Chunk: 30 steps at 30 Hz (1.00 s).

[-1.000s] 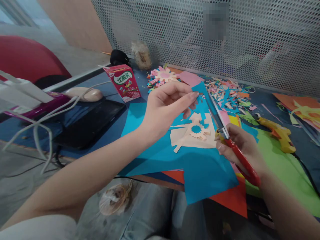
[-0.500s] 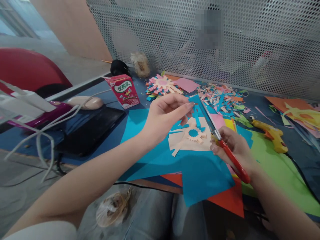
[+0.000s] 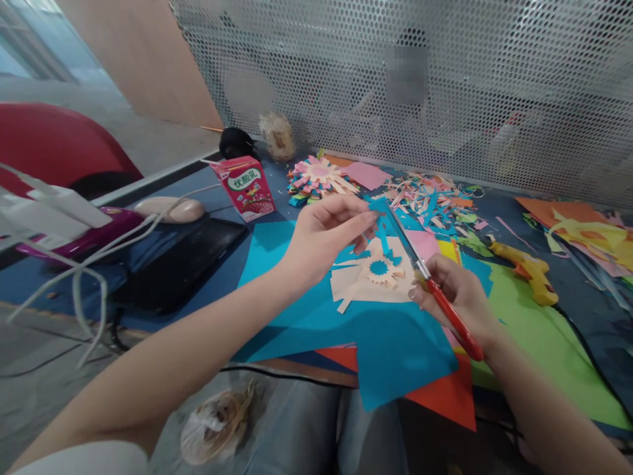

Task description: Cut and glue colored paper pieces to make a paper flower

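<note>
My left hand (image 3: 329,231) pinches a small blue paper piece (image 3: 378,205) between thumb and fingers, above the table's middle. A narrow strip of blue paper hangs beneath it. My right hand (image 3: 452,297) is closed around red-handled scissors (image 3: 452,316), whose blades point up and left and meet the blue piece's right edge. Below both hands lies a cream paper cutout (image 3: 359,287) with a toothed round opening that shows blue. It rests on large blue paper sheets (image 3: 306,323). Behind the left hand stands a layered paper flower (image 3: 319,173) in pink, cream and blue.
Paper scraps (image 3: 435,198) are heaped behind the scissors. A yellow glue gun (image 3: 527,270) lies on green paper (image 3: 524,330) at right. At left are a pink drink carton (image 3: 246,188), a black phone (image 3: 180,264) and white cables (image 3: 101,264). A perforated metal screen (image 3: 316,79) closes the back.
The camera view has shifted slightly. Both hands keep their holds on the blue paper and the scissors, with the blades still close beside the paper.
</note>
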Each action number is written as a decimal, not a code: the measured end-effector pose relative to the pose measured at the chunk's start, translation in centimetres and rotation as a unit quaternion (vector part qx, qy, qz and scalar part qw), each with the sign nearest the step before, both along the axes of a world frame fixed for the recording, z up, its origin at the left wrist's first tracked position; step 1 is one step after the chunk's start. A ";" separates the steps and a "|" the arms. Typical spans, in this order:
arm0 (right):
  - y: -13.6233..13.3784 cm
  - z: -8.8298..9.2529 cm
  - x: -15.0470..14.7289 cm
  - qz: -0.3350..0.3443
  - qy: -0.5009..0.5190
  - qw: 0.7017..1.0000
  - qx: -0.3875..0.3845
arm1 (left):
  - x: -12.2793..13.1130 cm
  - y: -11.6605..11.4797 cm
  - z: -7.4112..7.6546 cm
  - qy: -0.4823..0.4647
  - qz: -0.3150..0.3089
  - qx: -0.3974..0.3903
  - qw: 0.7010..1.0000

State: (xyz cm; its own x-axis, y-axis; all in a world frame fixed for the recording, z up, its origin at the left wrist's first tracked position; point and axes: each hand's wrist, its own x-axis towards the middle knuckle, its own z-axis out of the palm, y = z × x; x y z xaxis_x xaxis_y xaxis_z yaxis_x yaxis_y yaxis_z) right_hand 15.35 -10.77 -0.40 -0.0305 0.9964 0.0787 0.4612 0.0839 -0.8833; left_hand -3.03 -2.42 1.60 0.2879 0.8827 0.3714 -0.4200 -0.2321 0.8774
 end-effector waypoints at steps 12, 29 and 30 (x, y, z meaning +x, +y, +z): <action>0.0 -0.3 0.3 0.005 -0.011 1.000 0.003 | 0.0 -0.1 0.2 -0.008 -0.033 -0.022 0.999; 0.0 -0.3 0.4 0.001 0.010 1.000 0.013 | 0.0 0.0 0.2 -0.022 -0.020 -0.008 1.000; 0.0 -0.3 0.5 0.002 0.007 1.000 0.016 | 0.0 -0.1 0.2 -0.022 -0.022 -0.001 1.000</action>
